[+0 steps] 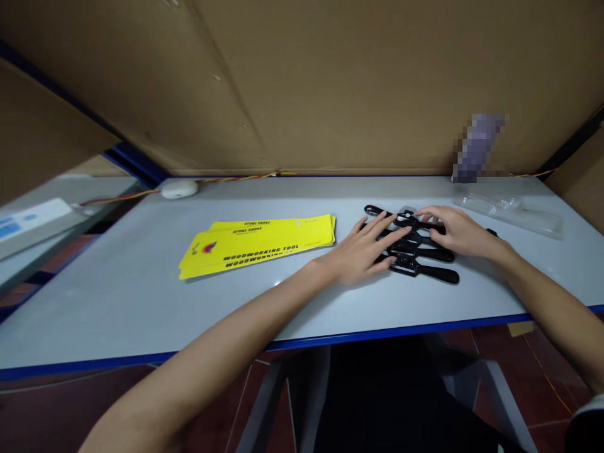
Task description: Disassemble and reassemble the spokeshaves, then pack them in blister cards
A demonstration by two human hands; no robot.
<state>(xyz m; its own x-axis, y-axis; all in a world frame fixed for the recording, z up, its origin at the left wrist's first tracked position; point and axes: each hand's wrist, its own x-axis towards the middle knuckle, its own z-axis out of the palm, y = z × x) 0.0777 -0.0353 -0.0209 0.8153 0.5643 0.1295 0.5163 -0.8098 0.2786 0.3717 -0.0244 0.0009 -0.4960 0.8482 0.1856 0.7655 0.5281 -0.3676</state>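
Observation:
Several black spokeshaves lie side by side on the right half of the white table, their handles pointing left and right. My left hand rests palm down across their left ends, fingers spread and flat, holding nothing. At the farther spokeshaves, my right hand has its thumb and fingers bent around a right-hand handle. Parts of the tools are hidden under both hands. To the left of my left hand is a small fanned stack of yellow cards printed "SPOKE SHAVE" and "WOODWORKING TOOL".
Clear plastic packaging lies at the right, behind my right hand. A pixelated purple object stands against the brown back panel. A white rounded device with a cable sits at the back left. The table's blue edge runs along the front.

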